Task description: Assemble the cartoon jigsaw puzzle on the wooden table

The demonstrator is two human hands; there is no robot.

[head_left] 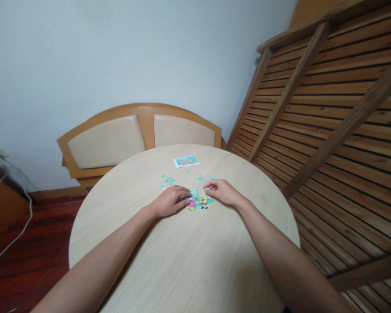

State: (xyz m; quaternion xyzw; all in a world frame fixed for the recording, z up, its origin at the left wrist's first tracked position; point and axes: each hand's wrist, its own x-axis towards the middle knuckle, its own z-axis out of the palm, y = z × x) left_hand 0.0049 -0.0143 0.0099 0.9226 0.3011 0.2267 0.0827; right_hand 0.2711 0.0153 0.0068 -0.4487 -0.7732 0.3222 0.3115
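Note:
A partly assembled jigsaw puzzle (197,202) with pink and yellow cartoon figures on a turquoise background lies flat on the round table (182,256). My left hand (171,200) rests at its left side, fingers stretched out and apart, the tips touching the puzzle's edge. Just above the puzzle's upper right corner, my right hand (222,191) pinches a small pale puzzle piece (206,188) between thumb and fingers. Loose turquoise puzzle pieces (170,179) are scattered beyond both hands, and some near the right hand are partly hidden by it.
A picture card (186,161) with similar cartoon figures lies farther back on the table. Behind the table stands a padded wooden headboard (146,126) against the wall. A large slatted wooden frame (313,113) leans at the right. A white cable (29,213) hangs at the left.

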